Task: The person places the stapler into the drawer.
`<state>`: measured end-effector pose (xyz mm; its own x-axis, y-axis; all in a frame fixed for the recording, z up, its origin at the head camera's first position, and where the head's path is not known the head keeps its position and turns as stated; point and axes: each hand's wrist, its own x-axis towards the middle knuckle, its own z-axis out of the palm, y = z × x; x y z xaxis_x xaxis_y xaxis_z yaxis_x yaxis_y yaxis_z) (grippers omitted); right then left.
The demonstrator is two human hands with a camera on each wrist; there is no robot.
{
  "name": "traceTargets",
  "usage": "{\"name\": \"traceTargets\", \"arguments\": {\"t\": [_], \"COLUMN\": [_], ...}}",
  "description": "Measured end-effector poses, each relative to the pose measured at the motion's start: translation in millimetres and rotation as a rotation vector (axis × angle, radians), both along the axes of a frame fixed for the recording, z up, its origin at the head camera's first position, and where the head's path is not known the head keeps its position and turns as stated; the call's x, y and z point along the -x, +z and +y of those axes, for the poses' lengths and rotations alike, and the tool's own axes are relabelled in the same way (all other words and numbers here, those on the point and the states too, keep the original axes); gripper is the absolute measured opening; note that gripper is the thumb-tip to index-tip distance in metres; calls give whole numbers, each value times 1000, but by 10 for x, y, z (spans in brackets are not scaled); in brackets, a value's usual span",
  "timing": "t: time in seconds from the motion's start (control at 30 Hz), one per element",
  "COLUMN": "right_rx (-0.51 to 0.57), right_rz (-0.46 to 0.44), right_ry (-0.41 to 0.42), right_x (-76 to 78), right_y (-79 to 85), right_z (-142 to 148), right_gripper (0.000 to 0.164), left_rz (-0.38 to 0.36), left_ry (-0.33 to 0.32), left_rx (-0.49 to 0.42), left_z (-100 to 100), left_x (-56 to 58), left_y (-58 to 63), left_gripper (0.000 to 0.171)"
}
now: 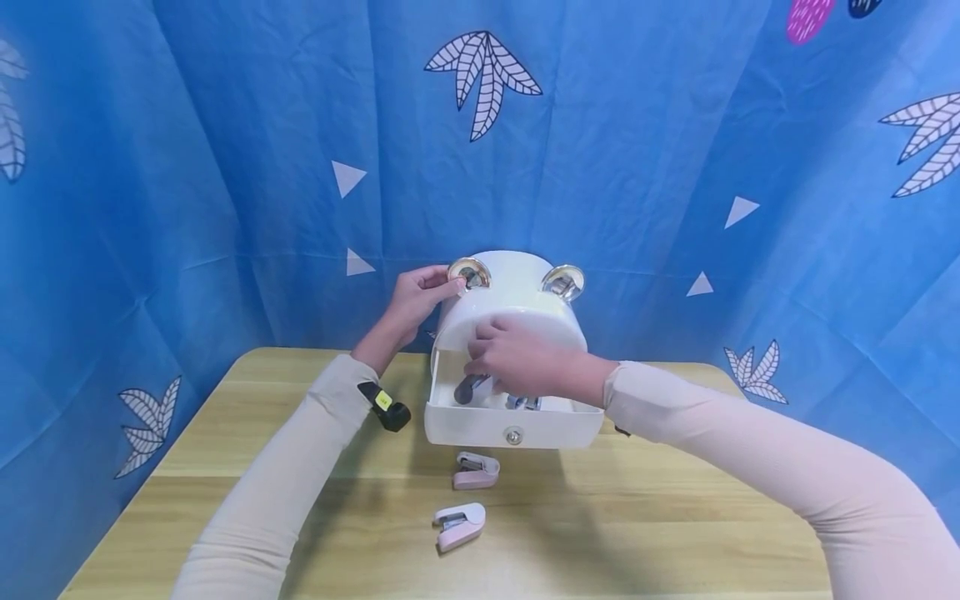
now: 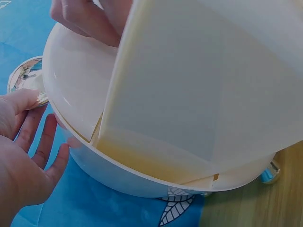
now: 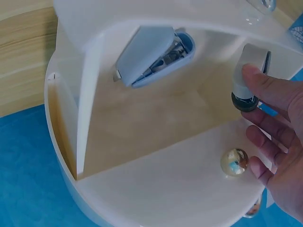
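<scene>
A white rounded box (image 1: 517, 292) with shiny gold ears stands on the table, its front drawer (image 1: 480, 423) pulled out. My left hand (image 1: 423, 296) pinches the left ear (image 1: 474, 268) between thumb and fingers, the other fingers spread beside the box in the left wrist view. Over the drawer, my right hand (image 1: 517, 358) pinches a grey stapler (image 3: 249, 56) with a dark end, held near one corner of the drawer in the right wrist view. A light blue stapler (image 3: 147, 52) lies inside, toward the drawer's front wall.
Two pink and white staplers lie on the wooden table (image 1: 637, 517) in front of the drawer: one nearer the box (image 1: 476, 472), the other closer to me (image 1: 460, 527). A blue patterned curtain (image 1: 637, 167) hangs behind the box. A round knob (image 1: 513, 436) juts from the drawer front.
</scene>
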<state>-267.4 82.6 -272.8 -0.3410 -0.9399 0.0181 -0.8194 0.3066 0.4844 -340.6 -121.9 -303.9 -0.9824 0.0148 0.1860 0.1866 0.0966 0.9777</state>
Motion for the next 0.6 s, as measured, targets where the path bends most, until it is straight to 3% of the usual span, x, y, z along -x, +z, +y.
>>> {"name": "traceTargets", "arguments": {"t": [0.6], "right_rx": [30], "right_rz": [-61], "right_ry": [-17], "right_x": [6], "right_y": [-131], "right_z": [14], "right_gripper": [35], "left_rz": [1], "left_ry": [9], "left_rx": [67], "left_z": [-1], "left_x": [15], "left_y": [-30], "left_gripper": [43]}}
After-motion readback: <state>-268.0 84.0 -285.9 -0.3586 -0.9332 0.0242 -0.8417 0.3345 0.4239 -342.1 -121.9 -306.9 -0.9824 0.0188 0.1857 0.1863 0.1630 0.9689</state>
